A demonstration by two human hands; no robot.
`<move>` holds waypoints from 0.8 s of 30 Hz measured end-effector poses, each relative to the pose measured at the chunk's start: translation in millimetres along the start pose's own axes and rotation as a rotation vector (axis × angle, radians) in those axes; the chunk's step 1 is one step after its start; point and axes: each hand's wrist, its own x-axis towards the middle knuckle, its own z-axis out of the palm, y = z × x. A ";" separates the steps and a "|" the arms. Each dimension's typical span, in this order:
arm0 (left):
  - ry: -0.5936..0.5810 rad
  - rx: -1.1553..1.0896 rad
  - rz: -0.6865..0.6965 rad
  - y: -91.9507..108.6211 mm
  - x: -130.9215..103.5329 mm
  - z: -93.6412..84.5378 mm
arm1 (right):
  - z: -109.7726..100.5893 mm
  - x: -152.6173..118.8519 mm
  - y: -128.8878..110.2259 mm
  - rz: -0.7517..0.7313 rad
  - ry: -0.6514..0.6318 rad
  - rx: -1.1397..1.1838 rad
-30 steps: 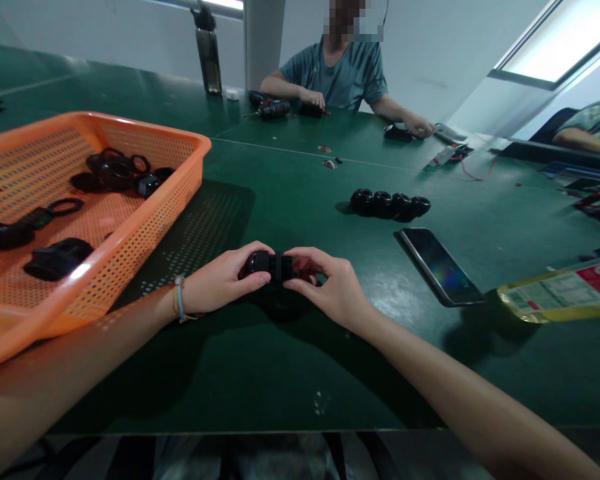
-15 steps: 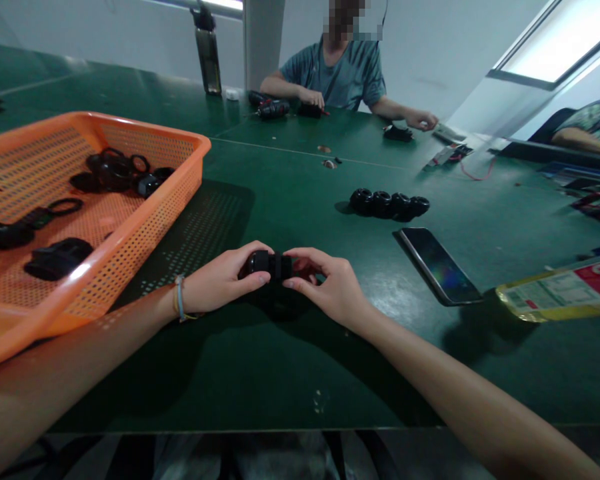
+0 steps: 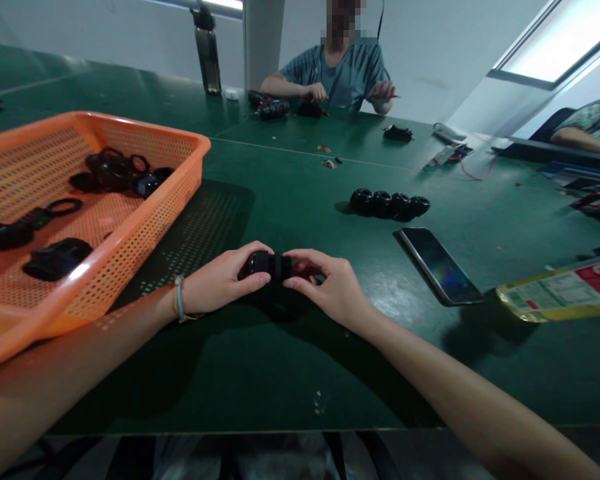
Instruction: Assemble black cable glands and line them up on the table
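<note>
A black plastic cable gland [image 3: 264, 264] is held sideways between my two hands, low over the green table. My left hand [image 3: 230, 275] wraps round its domed end, the thumb lying along the near side. At the other end, my right hand [image 3: 330, 279] pinches the ring-like nut [image 3: 282, 267] between thumb and fingers. The gland's underside is hidden in shadow. Farther off to the right, several similar black glands [image 3: 391, 204] stand side by side in a row.
On my left, an orange basket [image 3: 155, 230] holds several black parts and rings. A phone [image 3: 440, 267] and a yellow-liquid bottle [image 3: 560, 290] lie on the right. Across the table [image 3: 290, 373] sit a co-worker [image 3: 337, 73], a power drill [image 3: 273, 109] and a dark bottle [image 3: 207, 53].
My hands and the gland have hardly moved. Across the table, the co-worker's arm on the right of the view has drawn back toward the body, holding a small reddish thing.
</note>
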 end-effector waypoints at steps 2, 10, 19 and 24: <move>0.000 0.003 -0.001 0.1 -0.2 -0.1 | -0.2 -0.2 0.1 -0.002 0.000 -0.009; -0.009 0.001 -0.004 -0.1 -0.6 0.4 | -0.2 0.6 -0.4 0.018 -0.005 -0.021; 0.017 -0.045 0.004 0.1 0.0 -0.6 | -2.8 0.4 1.1 -0.024 -0.026 0.025; 0.015 -0.044 -0.011 0.2 0.0 -0.6 | -4.7 1.4 -0.7 -0.088 0.031 -0.030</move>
